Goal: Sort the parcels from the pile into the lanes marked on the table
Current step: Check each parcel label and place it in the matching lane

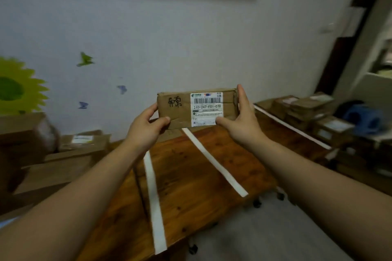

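A small brown cardboard parcel with a white barcode label and black handwriting is held up above the far end of the wooden table, its labelled face turned toward me. My left hand grips its left end, thumb on the front. My right hand grips its right end, fingers up along the side and thumb on the label's lower edge. White tape strips mark lanes on the table. Several parcels lie in the right lane.
Larger cardboard boxes are piled at the left beside the table. A blue plastic stool stands at the far right behind the sorted parcels. The wall with butterfly and sunflower stickers is just behind the table. Grey floor lies in front.
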The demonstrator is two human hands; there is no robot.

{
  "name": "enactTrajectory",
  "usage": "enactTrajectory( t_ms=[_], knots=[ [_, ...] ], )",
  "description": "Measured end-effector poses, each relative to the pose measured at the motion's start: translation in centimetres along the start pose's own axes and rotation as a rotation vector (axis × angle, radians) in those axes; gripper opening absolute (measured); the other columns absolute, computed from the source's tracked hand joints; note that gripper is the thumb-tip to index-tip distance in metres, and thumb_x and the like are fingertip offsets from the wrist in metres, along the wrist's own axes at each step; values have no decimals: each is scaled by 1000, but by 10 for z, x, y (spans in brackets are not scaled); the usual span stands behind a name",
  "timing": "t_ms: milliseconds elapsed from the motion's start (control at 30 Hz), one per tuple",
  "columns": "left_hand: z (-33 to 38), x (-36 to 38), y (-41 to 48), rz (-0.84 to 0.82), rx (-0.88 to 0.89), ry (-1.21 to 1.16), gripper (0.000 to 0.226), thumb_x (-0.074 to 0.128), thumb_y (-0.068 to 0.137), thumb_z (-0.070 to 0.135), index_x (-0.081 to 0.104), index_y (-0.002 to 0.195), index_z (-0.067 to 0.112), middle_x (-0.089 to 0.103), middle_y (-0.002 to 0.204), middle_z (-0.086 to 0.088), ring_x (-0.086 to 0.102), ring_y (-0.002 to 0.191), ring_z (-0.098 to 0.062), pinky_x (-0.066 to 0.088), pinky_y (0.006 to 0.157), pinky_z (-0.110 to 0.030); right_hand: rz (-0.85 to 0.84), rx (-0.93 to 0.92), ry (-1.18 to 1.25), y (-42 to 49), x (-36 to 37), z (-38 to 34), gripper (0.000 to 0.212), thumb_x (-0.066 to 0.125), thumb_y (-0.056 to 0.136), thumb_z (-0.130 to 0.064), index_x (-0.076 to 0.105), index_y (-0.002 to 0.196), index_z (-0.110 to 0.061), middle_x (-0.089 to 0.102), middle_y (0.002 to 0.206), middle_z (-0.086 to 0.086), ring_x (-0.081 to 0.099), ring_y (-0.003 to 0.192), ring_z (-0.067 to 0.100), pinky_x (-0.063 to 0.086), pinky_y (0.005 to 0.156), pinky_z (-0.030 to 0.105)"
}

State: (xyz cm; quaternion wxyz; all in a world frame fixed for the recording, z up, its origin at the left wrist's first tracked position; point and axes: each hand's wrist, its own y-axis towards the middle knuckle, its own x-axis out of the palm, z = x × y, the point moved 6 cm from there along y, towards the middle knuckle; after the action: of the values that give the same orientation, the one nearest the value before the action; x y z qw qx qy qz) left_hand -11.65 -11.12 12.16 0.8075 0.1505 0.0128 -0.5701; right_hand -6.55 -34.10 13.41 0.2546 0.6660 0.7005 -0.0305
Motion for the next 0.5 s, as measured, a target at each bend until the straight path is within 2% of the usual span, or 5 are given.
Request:
enactTrajectory(
  t_ms=[100, 167, 233, 367, 500],
  knots=[
    [4, 70, 11, -114, 1, 6, 48, 52, 95, 18, 39, 140, 29, 54, 125, 2, 59, 107, -19, 52, 86, -33, 102, 117, -12, -2, -58, 43, 98, 74, 81, -17, 10, 153, -35, 31, 151, 1, 40, 132, 16, 30, 109, 28],
    [12, 125, 14, -205, -18, 32, 47, 51, 96, 24, 37, 140, 31, 55, 120, 2, 61, 98, -15, 53, 82, -32, 170, 164, -4, -5, -105, 69, 90, 74, 82, -20, 17, 152, -31, 38, 150, 3, 43, 132, 20, 38, 110, 38],
    [19, 171, 17, -275, -17, 49, 46, 49, 97, 28, 36, 141, 30, 57, 121, -1, 62, 93, -13, 54, 78, -31, 202, 200, -49, -8, -143, 89, 78, 70, 87, -25, 24, 151, -26, 40, 149, 2, 43, 131, 21, 40, 105, 34],
    [38, 302, 17, -435, -24, 98, 49, 45, 98, 33, 32, 145, 28, 53, 130, 0, 55, 112, -21, 49, 92, -39, 322, 283, -154, -12, -254, 150, 72, 64, 89, -41, 27, 150, -26, 40, 149, 3, 41, 133, 24, 37, 110, 44],
    [53, 418, 11, -537, -31, 37, 54, 48, 97, 29, 29, 146, 27, 52, 129, 3, 56, 102, -13, 52, 86, -34, 361, 303, -158, -8, -350, 198, 71, 64, 89, -39, 27, 149, -28, 42, 145, 2, 44, 129, 23, 41, 106, 48]
  ],
)
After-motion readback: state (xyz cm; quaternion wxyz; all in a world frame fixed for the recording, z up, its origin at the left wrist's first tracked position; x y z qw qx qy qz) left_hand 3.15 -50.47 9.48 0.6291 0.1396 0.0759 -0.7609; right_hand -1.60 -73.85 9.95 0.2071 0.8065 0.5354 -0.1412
